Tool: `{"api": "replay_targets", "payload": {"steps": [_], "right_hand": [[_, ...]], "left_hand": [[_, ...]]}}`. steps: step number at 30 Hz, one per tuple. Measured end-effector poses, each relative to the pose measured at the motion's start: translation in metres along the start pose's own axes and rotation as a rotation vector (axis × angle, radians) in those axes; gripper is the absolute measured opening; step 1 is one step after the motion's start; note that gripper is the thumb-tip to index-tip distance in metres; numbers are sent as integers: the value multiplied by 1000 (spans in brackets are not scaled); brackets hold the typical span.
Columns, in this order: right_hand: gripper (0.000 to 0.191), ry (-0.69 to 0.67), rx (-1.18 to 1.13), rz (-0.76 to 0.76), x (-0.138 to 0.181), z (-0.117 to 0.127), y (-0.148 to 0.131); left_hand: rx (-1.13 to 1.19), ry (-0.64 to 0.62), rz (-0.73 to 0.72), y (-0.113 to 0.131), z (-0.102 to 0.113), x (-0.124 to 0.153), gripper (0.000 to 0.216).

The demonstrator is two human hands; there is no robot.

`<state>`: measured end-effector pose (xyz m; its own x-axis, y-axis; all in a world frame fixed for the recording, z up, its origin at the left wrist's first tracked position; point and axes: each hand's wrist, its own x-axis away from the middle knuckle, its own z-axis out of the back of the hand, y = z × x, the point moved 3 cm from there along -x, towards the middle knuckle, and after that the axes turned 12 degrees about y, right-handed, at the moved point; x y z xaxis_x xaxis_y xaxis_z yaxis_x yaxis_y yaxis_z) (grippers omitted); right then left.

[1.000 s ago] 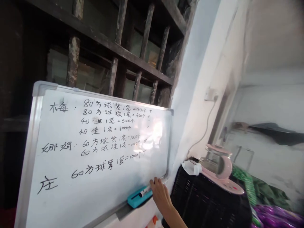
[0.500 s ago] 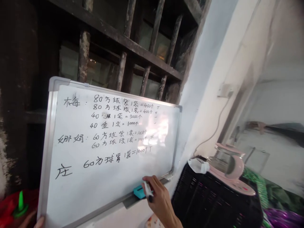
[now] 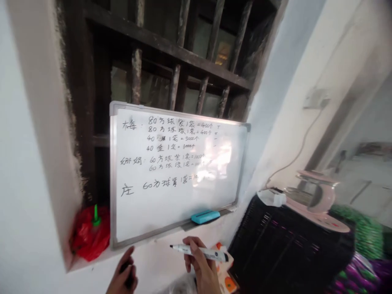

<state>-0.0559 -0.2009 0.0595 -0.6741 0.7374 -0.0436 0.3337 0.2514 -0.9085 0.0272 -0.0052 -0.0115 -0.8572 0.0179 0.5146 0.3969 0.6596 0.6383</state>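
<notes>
A whiteboard with black handwritten lines leans in a barred window recess. A teal eraser lies on its bottom tray. Below the board, my right hand holds a white marker level, its uncapped tip pointing left. My left hand is at the bottom edge, closed around a small dark thing that looks like the marker's cap. Both hands are clear of the board.
A red plastic bag with a green piece on it sits on the sill left of the board. To the right, a black crate carries a pink kettle. Green and purple shiny material lies at the far right.
My right hand picked the marker off the eraser and drew back below the board. My left hand came into view and the marker's tip is now bare. The view has swung left.
</notes>
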Motion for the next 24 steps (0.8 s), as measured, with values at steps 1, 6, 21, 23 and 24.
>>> {"api": "replay_targets", "payload": {"steps": [1,6,21,23,24], "right_hand": [[49,-6,10,-8,12,-6,0],[46,-108,147,13,73,-42,-9],[45,-253,399,141,157,-85,32],[44,-242,424,145,160,-86,39],[43,-229,446,146,161,-85,42]], "left_hand": [[-7,-37,-36,-2,0,14,63],[-393,-174,-413,12,33,43,69],[-883,-297,-580,68,103,75,80],[-889,-279,-615,70,110,71,78],[-874,-274,-625,69,113,67,76]]}}
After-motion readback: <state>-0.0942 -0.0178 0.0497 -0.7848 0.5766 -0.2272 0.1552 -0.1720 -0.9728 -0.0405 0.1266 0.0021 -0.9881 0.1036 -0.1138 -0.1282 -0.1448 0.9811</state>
